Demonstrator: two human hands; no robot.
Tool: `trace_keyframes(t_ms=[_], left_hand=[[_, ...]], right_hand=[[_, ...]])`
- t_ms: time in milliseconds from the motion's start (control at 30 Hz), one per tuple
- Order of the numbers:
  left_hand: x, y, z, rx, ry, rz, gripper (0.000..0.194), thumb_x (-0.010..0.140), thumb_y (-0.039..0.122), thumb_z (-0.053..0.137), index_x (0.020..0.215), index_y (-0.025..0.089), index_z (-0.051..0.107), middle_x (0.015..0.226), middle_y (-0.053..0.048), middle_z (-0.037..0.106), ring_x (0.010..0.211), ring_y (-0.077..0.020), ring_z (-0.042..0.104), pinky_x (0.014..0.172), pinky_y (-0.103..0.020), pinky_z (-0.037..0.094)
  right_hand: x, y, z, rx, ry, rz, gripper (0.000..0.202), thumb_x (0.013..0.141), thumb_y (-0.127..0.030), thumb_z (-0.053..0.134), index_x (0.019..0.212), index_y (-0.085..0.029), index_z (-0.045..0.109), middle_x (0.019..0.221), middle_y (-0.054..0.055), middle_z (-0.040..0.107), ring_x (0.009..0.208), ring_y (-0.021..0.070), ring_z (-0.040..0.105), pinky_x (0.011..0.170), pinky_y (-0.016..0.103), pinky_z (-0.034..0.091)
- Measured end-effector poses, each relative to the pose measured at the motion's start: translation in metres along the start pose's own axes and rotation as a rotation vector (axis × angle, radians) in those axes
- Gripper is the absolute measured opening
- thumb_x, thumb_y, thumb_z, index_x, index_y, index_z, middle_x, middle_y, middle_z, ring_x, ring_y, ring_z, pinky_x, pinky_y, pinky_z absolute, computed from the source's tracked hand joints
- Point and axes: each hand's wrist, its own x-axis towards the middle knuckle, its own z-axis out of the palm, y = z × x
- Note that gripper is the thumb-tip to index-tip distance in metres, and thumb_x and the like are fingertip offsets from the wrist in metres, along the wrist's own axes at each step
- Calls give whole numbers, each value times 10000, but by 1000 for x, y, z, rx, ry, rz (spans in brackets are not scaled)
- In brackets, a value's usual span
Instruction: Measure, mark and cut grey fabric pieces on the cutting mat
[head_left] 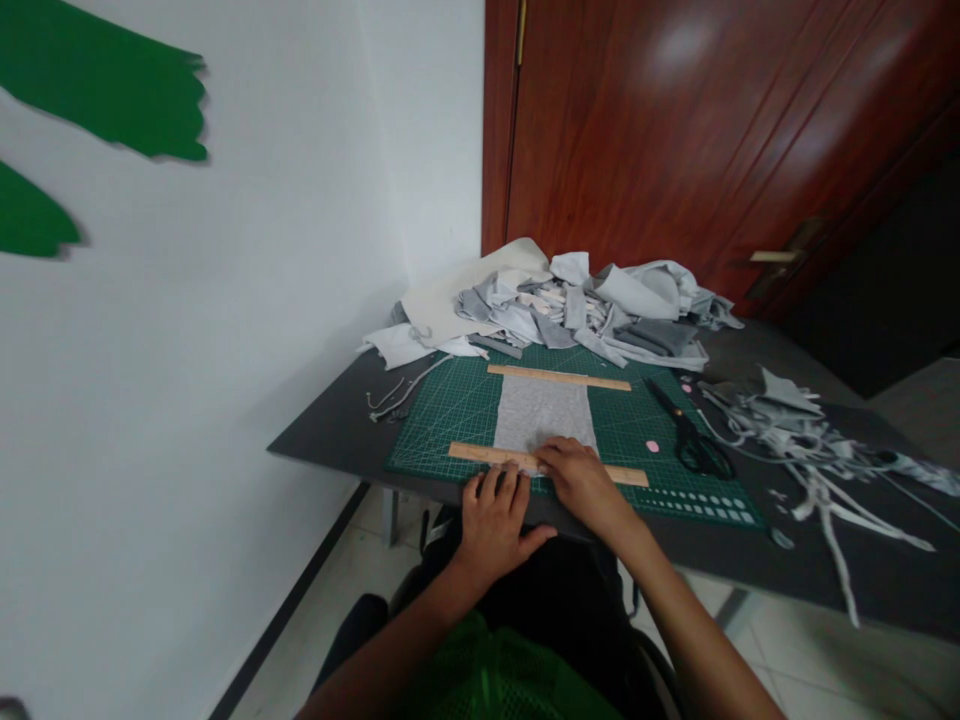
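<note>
Cloth (544, 415) lying flat between two rulers, both hands working at the near edge

The near ruler (626, 475) is crossing the grey piece close to its lower edge, with a sliver of fabric showing below. The left hand (491, 525) is resting its slightly spread fingertips on the wood, its thumb splaying out toward the right. The right hand (581, 485) is bringing bent fingers down around the ruler's middle; whether they are pinching fabric or only pressing, I cannot tell. Two contact points are probably keeping the strip from pivoting. The far ruler (559, 377) is spanning the opposite edge, likely weighing it down and keeping the piece smooth.

Underneath, the green cutting mat (450, 400) is giving a printed grid, perhaps as a guide for squaring the edges. Both rulers are overhanging the cloth at each side, leaving ends within easy grasp.

On the mat's right, black scissors (697, 450) are lying with handles toward the person, seemingly placed for the right hand; a pink scrap (652, 446) is sitting between them and the cloth. Open mat is stretching left of the cloth. Heaped fabric (570, 310) is crowding the far side, and tangled strips (787, 420) are limiting movement farther right. The table's (322, 440) near edge is running just beside the hands, leaving little support toward the body.
</note>
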Motion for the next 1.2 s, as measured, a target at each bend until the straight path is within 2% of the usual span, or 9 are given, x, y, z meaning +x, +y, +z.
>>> trace_keyframes(t_ms=[167,267,400,567,767,867,1000,1100,1200], left_hand=[[0,0,0,-4,5,3,718,921,739,520,1337,171,662,1411,-132,644,1250,-344,554,1053,-520,341],[1,0,-1,-7,-7,0,734,911,752,524,1333,168,665,1408,-125,650,1240,-334,558,1047,-511,345],[2,-1,-1,2,-5,4,740,902,756,535,1340,174,664,1409,-131,647,1247,-337,553,1050,-502,346],[2,-1,-1,9,10,8,739,884,754,567,1333,176,668,1404,-136,647,1244,-343,554,1041,-503,356],[1,-1,-1,-7,11,5,728,906,747,537,1341,177,663,1408,-133,647,1242,-345,550,1037,-510,353],[2,-1,-2,-6,9,4,726,902,750,540,1342,186,664,1407,-128,648,1239,-345,551,1038,-508,356],[1,-1,-2,-1,20,11,733,886,750,566,1342,184,662,1398,-124,652,1235,-340,547,1035,-509,366],[0,0,-1,7,30,15,736,884,740,579,1341,169,660,1388,-132,650,1235,-343,541,1035,-518,370],[0,0,0,3,31,8,729,892,747,555,1304,159,678,1341,-147,665,1224,-349,543,1035,-521,371]], right_hand=[[-2,17,-17,-11,51,-38,336,994,-156,503,1261,-210,701,1356,130,661,1220,263,624,1007,399,496],[-12,46,-36,-241,111,159,319,998,-186,509,1242,-186,714,1340,158,667,1175,295,649,975,428,513],[-33,88,-52,-528,83,496,384,979,-154,493,1306,-159,694,1254,226,686,1026,339,696,823,440,534],[-45,123,-48,-389,73,506,429,926,-58,443,1209,-148,751,1111,172,734,1043,281,694,865,360,515],[-46,142,-44,-213,205,474,323,877,-91,493,1045,-113,768,986,169,720,913,248,689,876,344,515],[-38,129,-42,-112,320,431,283,876,-127,498,995,-100,753,941,179,710,879,264,675,872,384,523],[-15,73,-24,138,484,260,271,932,-258,542,1082,-129,729,960,151,721,856,264,666,841,410,540],[1,19,-3,358,397,78,255,1004,-309,518,1031,-186,740,925,106,725,876,244,669,827,378,545],[7,-17,14,468,296,3,228,1011,-239,520,1006,-201,745,934,87,717,894,224,673,836,353,545]])
